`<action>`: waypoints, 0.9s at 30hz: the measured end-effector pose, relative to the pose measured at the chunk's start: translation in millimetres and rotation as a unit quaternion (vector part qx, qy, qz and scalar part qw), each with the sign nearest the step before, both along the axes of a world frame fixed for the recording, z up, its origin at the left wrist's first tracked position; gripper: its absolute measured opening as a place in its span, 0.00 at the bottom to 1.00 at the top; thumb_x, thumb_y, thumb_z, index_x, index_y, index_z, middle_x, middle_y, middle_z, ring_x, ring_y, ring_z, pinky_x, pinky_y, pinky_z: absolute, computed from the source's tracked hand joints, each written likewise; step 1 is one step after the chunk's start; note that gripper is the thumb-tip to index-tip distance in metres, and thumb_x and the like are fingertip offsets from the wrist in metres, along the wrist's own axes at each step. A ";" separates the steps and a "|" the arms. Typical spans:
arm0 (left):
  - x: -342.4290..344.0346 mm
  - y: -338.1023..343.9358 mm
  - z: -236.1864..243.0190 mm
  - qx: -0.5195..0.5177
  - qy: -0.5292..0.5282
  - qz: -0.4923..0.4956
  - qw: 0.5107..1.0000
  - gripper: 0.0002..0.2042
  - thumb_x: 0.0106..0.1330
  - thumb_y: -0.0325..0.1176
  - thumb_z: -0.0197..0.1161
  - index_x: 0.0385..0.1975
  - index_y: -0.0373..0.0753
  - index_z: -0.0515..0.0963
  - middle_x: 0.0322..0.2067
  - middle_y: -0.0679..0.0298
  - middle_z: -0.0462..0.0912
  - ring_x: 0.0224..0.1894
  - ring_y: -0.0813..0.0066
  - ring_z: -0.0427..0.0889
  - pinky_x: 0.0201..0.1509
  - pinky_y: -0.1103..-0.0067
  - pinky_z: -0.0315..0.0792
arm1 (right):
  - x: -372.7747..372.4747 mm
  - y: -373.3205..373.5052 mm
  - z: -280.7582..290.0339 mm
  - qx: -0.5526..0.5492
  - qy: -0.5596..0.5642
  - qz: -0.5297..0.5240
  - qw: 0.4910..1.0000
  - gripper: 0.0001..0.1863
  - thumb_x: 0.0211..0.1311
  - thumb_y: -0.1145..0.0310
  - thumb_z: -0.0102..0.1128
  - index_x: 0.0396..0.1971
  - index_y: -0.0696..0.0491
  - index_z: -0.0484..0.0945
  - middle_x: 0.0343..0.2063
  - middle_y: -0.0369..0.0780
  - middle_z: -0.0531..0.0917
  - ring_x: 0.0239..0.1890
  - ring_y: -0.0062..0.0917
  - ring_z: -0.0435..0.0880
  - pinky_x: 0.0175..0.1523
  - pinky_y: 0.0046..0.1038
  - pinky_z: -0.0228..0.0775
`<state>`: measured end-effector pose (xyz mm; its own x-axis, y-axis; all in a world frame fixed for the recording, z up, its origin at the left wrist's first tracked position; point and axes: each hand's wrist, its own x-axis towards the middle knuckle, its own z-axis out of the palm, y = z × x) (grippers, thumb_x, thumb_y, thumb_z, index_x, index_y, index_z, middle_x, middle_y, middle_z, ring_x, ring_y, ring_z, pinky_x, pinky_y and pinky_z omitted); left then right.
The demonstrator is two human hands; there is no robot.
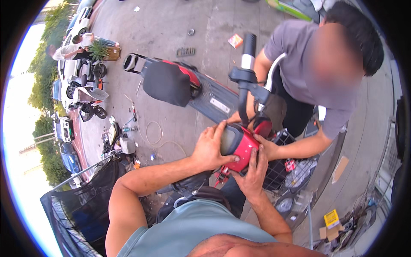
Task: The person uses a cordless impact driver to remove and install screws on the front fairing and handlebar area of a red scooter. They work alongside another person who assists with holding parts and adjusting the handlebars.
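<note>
Head view: red housing (247,150) between left fingers (219,129) and right fingers (260,159), both spread, clasping it.

Near four o'clock, a red scooter cowl (245,156) partly hides a co-worker's hand (269,150); toward two, the co-worker's face (334,64) is blurred; at nine, a white car (63,124) has an illegibly small plate (70,130).

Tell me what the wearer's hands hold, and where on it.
A red housing with a grey panel: the left hand at its left side, the right hand at its near right edge. Another person's hand touches its right side.
</note>
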<state>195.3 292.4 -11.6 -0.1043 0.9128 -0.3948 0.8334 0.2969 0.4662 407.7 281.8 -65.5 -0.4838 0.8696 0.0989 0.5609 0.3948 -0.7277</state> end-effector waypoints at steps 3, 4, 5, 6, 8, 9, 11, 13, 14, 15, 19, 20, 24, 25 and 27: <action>-3.4 0.5 -5.0 0.020 -0.016 0.012 1.000 0.59 0.45 0.59 0.76 0.70 0.27 0.50 0.55 0.36 0.70 0.60 0.40 0.71 0.70 0.57 0.58 | -12.4 0.5 8.8 -0.006 -0.046 -0.017 0.999 0.60 0.42 0.51 0.79 0.72 0.60 0.53 0.69 0.59 0.57 0.70 0.55 0.59 0.71 0.52 0.51; -4.8 -2.6 -11.0 0.021 -0.021 0.010 0.999 0.59 0.46 0.60 0.75 0.71 0.28 0.50 0.56 0.36 0.70 0.61 0.41 0.70 0.71 0.57 0.57 | -15.8 -2.2 15.6 -0.010 -0.069 -0.024 0.997 0.60 0.42 0.53 0.80 0.72 0.60 0.53 0.70 0.58 0.57 0.70 0.54 0.59 0.72 0.52 0.50; -6.5 -5.1 -14.5 0.021 -0.025 0.007 0.999 0.59 0.47 0.60 0.74 0.71 0.28 0.49 0.56 0.35 0.70 0.62 0.41 0.70 0.72 0.57 0.56 | -19.2 -6.2 22.8 -0.015 -0.090 -0.034 0.995 0.61 0.41 0.55 0.80 0.72 0.60 0.53 0.70 0.58 0.57 0.70 0.54 0.59 0.72 0.52 0.49; -7.8 0.3 -17.9 0.025 -0.030 -0.014 0.999 0.59 0.48 0.61 0.73 0.72 0.29 0.48 0.58 0.35 0.69 0.63 0.41 0.70 0.74 0.56 0.54 | -20.2 -7.7 25.5 -0.001 -0.101 -0.054 0.993 0.59 0.41 0.58 0.80 0.72 0.58 0.53 0.70 0.57 0.56 0.71 0.52 0.58 0.74 0.52 0.46; -11.7 -5.9 -21.7 0.048 -0.040 -0.027 0.998 0.58 0.51 0.58 0.73 0.72 0.30 0.46 0.57 0.36 0.70 0.63 0.42 0.70 0.73 0.55 0.55 | -20.0 -21.9 47.7 0.036 -0.141 -0.091 0.985 0.58 0.42 0.60 0.80 0.72 0.56 0.54 0.70 0.57 0.57 0.71 0.52 0.59 0.74 0.51 0.46; -18.2 -12.7 -16.2 0.074 -0.054 -0.015 0.996 0.57 0.51 0.58 0.72 0.73 0.30 0.46 0.60 0.35 0.67 0.65 0.42 0.67 0.73 0.52 0.53 | -19.7 -32.7 59.3 0.058 -0.144 -0.127 0.980 0.55 0.43 0.62 0.79 0.72 0.56 0.55 0.69 0.57 0.58 0.70 0.52 0.60 0.74 0.51 0.47; -40.9 -22.8 -6.0 0.095 -0.107 0.005 0.990 0.55 0.53 0.55 0.71 0.72 0.32 0.46 0.65 0.37 0.62 0.69 0.44 0.62 0.74 0.49 0.51 | -14.3 -54.3 68.4 0.086 -0.110 -0.195 0.971 0.51 0.46 0.66 0.76 0.70 0.57 0.58 0.68 0.56 0.60 0.69 0.52 0.61 0.73 0.49 0.49; -68.9 -34.7 -22.4 0.198 -0.126 0.000 0.972 0.50 0.55 0.54 0.71 0.70 0.30 0.53 0.63 0.40 0.67 0.67 0.43 0.65 0.72 0.51 0.56 | 2.1 -104.4 74.9 0.082 -0.087 -0.288 0.950 0.43 0.51 0.70 0.71 0.68 0.58 0.61 0.66 0.56 0.63 0.68 0.51 0.62 0.73 0.45 0.53; -93.0 -41.9 -25.7 0.259 -0.169 0.021 0.951 0.45 0.55 0.53 0.72 0.66 0.30 0.60 0.60 0.39 0.70 0.65 0.44 0.68 0.70 0.58 0.62 | 6.6 -132.2 69.9 0.092 -0.107 -0.322 0.936 0.41 0.54 0.71 0.69 0.68 0.59 0.61 0.65 0.55 0.65 0.68 0.50 0.63 0.73 0.45 0.53; -117.9 -56.4 -11.4 0.242 -0.175 0.072 0.952 0.37 0.57 0.47 0.72 0.61 0.29 0.67 0.57 0.39 0.74 0.60 0.48 0.76 0.64 0.64 0.70 | 8.1 -156.1 64.7 0.071 -0.121 -0.329 0.934 0.39 0.55 0.70 0.69 0.67 0.59 0.62 0.64 0.54 0.66 0.67 0.49 0.64 0.72 0.44 0.54; -233.1 -124.7 -74.8 0.186 -0.226 0.220 0.931 0.24 0.66 0.39 0.68 0.55 0.30 0.74 0.50 0.53 0.82 0.49 0.70 0.82 0.56 0.75 0.74 | 17.1 -262.0 0.4 -0.048 -0.154 -0.365 0.917 0.40 0.53 0.71 0.71 0.66 0.59 0.62 0.61 0.54 0.68 0.66 0.48 0.66 0.70 0.40 0.58; -259.3 -140.4 -116.7 0.165 -0.220 0.222 0.935 0.25 0.62 0.41 0.70 0.54 0.30 0.75 0.51 0.50 0.83 0.49 0.62 0.85 0.55 0.72 0.76 | 16.6 -292.5 -21.4 -0.074 -0.183 -0.375 0.906 0.41 0.52 0.71 0.71 0.66 0.58 0.62 0.60 0.55 0.69 0.64 0.48 0.68 0.69 0.40 0.60; -283.6 -177.5 -201.7 0.029 -0.193 0.191 0.962 0.20 0.61 0.41 0.69 0.47 0.32 0.80 0.41 0.55 0.87 0.46 0.64 0.86 0.53 0.74 0.76 | 2.9 -389.4 -112.8 -0.240 -0.179 -0.430 0.852 0.44 0.51 0.66 0.72 0.68 0.57 0.61 0.55 0.56 0.72 0.54 0.49 0.76 0.61 0.42 0.69; -283.8 -176.9 -228.6 0.014 -0.183 0.175 0.967 0.19 0.61 0.41 0.69 0.46 0.34 0.81 0.41 0.55 0.87 0.46 0.64 0.86 0.53 0.73 0.76 | 5.4 -406.2 -140.3 -0.262 -0.160 -0.437 0.845 0.44 0.51 0.66 0.72 0.68 0.57 0.61 0.54 0.56 0.73 0.52 0.50 0.78 0.60 0.42 0.70; -280.7 -171.6 -282.8 -0.004 -0.157 0.151 0.976 0.18 0.59 0.40 0.70 0.45 0.37 0.81 0.41 0.56 0.87 0.46 0.62 0.86 0.52 0.71 0.77 | 18.2 -428.2 -193.6 -0.320 -0.206 -0.433 0.817 0.44 0.50 0.66 0.72 0.68 0.56 0.62 0.55 0.58 0.73 0.54 0.50 0.78 0.60 0.42 0.70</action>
<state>-85.4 120.8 -294.4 -0.2413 0.8558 -0.4577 0.5239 0.5118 0.6808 425.9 -146.4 -259.0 0.4618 0.7140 -0.5263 0.6780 -0.6667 -0.3096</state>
